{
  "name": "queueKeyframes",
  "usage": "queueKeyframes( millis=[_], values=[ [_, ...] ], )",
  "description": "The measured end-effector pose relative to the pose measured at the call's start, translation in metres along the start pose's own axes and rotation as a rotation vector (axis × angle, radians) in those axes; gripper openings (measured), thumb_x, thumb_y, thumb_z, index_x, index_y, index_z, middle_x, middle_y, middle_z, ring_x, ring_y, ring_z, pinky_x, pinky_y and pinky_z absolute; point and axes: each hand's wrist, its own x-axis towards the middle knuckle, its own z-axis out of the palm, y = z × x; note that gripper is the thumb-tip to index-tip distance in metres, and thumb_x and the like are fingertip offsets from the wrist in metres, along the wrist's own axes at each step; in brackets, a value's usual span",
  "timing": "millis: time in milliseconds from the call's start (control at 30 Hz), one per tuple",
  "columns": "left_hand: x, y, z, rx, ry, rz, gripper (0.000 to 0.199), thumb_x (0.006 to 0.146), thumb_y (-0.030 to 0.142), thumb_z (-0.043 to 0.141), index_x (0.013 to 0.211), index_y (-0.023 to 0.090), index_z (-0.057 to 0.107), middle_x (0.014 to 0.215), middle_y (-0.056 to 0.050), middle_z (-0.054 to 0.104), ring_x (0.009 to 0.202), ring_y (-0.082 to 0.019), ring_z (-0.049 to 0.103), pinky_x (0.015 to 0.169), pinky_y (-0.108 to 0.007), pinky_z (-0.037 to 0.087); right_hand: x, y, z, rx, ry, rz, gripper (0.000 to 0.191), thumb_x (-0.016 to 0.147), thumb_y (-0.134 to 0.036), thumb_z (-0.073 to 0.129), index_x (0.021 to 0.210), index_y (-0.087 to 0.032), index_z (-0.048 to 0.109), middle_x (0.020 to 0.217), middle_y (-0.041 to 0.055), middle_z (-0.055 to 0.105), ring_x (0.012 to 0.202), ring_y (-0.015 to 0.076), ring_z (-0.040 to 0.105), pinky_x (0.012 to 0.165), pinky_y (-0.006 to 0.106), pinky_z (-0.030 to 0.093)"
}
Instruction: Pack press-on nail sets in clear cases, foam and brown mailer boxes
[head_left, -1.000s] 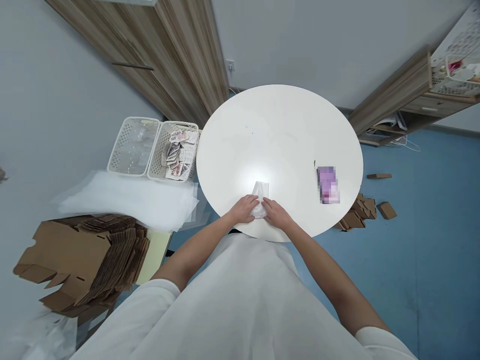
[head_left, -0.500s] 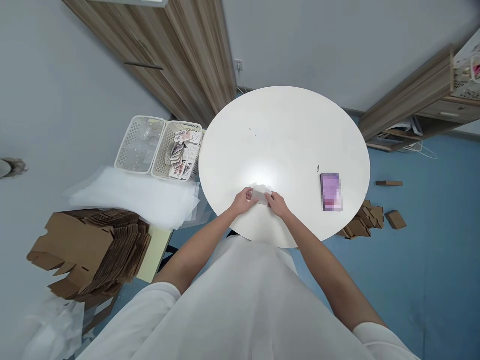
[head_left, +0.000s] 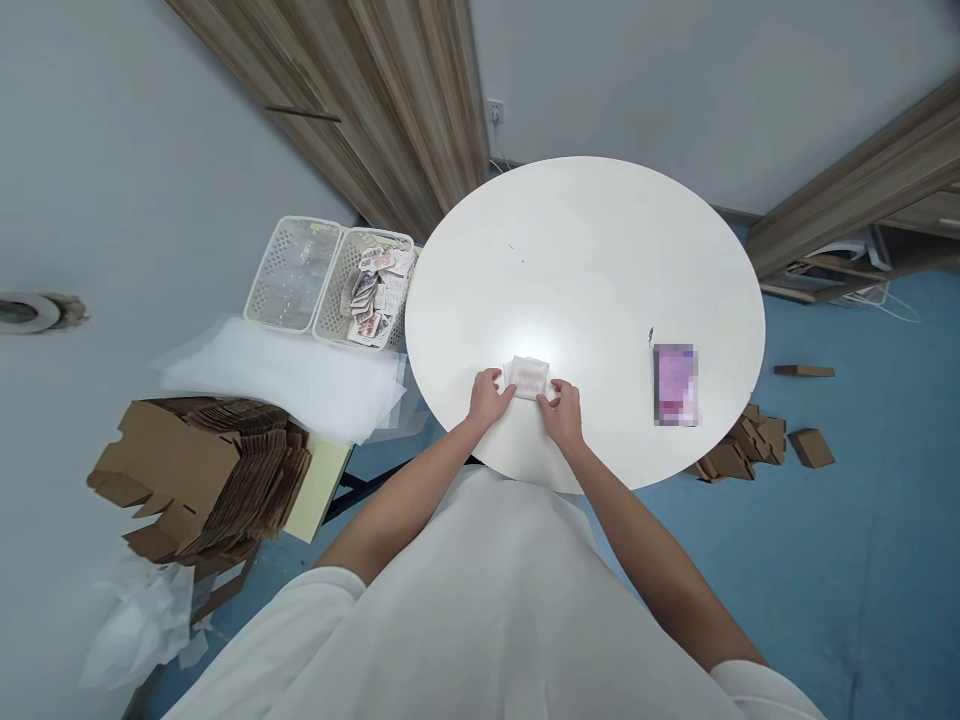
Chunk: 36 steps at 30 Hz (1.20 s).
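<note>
A small flat packet (head_left: 530,377) wrapped in thin white sheet lies near the front edge of the round white table (head_left: 600,250). Faint pinkish print shows through the wrap. My left hand (head_left: 490,397) grips its left side, thumb at the lower corner and fingers curled. On the opposite side, my right hand (head_left: 562,412) pinches the lower right corner and the loose wrap there. Off to the right on the tabletop lies a purple pack (head_left: 675,385), blurred by pixelation.
Left of the table stand a white basket of printed cards (head_left: 375,295) and another basket of clear plastic items (head_left: 294,275). Nearer are white foam sheets (head_left: 277,375) and stacked flat cardboard boxes (head_left: 187,470). Small brown boxes (head_left: 750,440) lie on the floor at right.
Pinkish print now shows on the packet's upper face, which was plain white before. My right hand has shifted from its top right to its lower right corner. The view has moved slightly.
</note>
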Motion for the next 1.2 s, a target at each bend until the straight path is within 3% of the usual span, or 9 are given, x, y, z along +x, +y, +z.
queueKeyframes(
  millis=[100, 200, 333, 433, 567, 700, 833, 967, 1200],
  values=[
    [0.0, 0.0, 0.004, -0.04, -0.031, -0.01, 0.048, 0.071, 0.036, 0.06, 0.112, 0.015, 0.047, 0.111, -0.011, 0.053, 0.086, -0.016, 0.056, 0.076, -0.028, 0.044, -0.001, -0.002, 0.005, 0.026, 0.011, 0.066, 0.045, 0.072, -0.042, 0.051, 0.11, -0.019, 0.045, 0.11, 0.0097, 0.049, 0.074, 0.0151, 0.054, 0.072, 0.033, 0.045],
    [0.003, 0.001, 0.006, -0.087, -0.095, 0.011, 0.04, 0.072, 0.028, 0.06, 0.108, 0.015, 0.05, 0.105, -0.009, 0.058, 0.084, -0.015, 0.057, 0.076, -0.028, 0.045, 0.004, -0.006, 0.011, 0.084, 0.028, 0.113, 0.037, 0.072, -0.039, 0.051, 0.104, -0.019, 0.048, 0.104, 0.007, 0.056, 0.075, 0.0148, 0.056, 0.073, 0.032, 0.045],
    [0.01, -0.006, -0.001, -0.18, -0.109, -0.01, 0.044, 0.07, 0.022, 0.062, 0.111, 0.015, 0.048, 0.1, -0.008, 0.06, 0.082, -0.014, 0.058, 0.075, -0.028, 0.047, 0.011, -0.014, 0.021, 0.13, 0.05, 0.14, 0.031, 0.071, -0.034, 0.051, 0.099, -0.021, 0.05, 0.096, 0.0044, 0.061, 0.074, 0.0143, 0.058, 0.074, 0.031, 0.045],
    [0.018, -0.018, -0.017, -0.246, -0.074, -0.035, 0.047, 0.069, 0.021, 0.064, 0.111, 0.014, 0.047, 0.1, -0.009, 0.06, 0.081, -0.014, 0.058, 0.075, -0.028, 0.047, 0.015, -0.025, 0.036, 0.124, 0.041, 0.131, 0.03, 0.069, -0.032, 0.053, 0.097, -0.021, 0.05, 0.094, 0.0041, 0.062, 0.075, 0.0143, 0.058, 0.074, 0.031, 0.045],
    [0.035, -0.036, -0.048, -0.245, -0.028, -0.029, 0.034, 0.071, 0.019, 0.059, 0.104, 0.014, 0.052, 0.102, -0.01, 0.059, 0.083, -0.014, 0.058, 0.075, -0.028, 0.048, 0.026, -0.05, 0.072, 0.095, 0.003, 0.109, 0.027, 0.069, -0.03, 0.052, 0.095, -0.02, 0.051, 0.094, 0.0038, 0.062, 0.075, 0.0141, 0.057, 0.075, 0.031, 0.046],
    [0.061, -0.05, -0.082, -0.202, 0.053, -0.019, 0.038, 0.072, 0.022, 0.058, 0.108, 0.013, 0.052, 0.114, -0.013, 0.05, 0.087, -0.015, 0.057, 0.077, -0.028, 0.047, 0.044, -0.081, 0.111, 0.097, -0.04, 0.085, 0.03, 0.07, -0.026, 0.051, 0.099, -0.02, 0.051, 0.1, 0.0044, 0.059, 0.075, 0.0129, 0.056, 0.077, 0.031, 0.046],
    [0.091, -0.063, -0.111, -0.221, 0.107, -0.024, 0.041, 0.072, 0.019, 0.056, 0.113, 0.015, 0.051, 0.112, -0.011, 0.051, 0.097, -0.018, 0.054, 0.084, -0.031, 0.044, 0.065, -0.109, 0.144, 0.076, -0.053, 0.077, 0.036, 0.068, -0.025, 0.052, 0.104, -0.019, 0.051, 0.104, 0.0063, 0.056, 0.074, 0.0127, 0.056, 0.077, 0.031, 0.046],
    [0.109, -0.075, -0.126, -0.344, 0.133, 0.006, 0.05, 0.072, 0.013, 0.053, 0.121, 0.017, 0.042, 0.117, -0.011, 0.051, 0.108, -0.018, 0.049, 0.089, -0.032, 0.042, 0.085, -0.13, 0.166, 0.087, -0.056, 0.07, 0.037, 0.069, -0.025, 0.053, 0.105, -0.019, 0.053, 0.096, 0.0042, 0.059, 0.072, 0.0129, 0.056, 0.077, 0.032, 0.047],
    [0.111, -0.08, -0.14, -0.423, 0.089, 0.089, 0.063, 0.07, 0.007, 0.049, 0.129, 0.022, 0.032, 0.134, -0.006, 0.037, 0.125, -0.018, 0.032, 0.103, -0.035, 0.028, 0.098, -0.143, 0.182, 0.208, -0.111, 0.05, 0.047, 0.071, -0.023, 0.052, 0.117, -0.019, 0.048, 0.11, 0.0059, 0.057, 0.09, 0.0148, 0.056, 0.087, 0.032, 0.043]
  ],
)
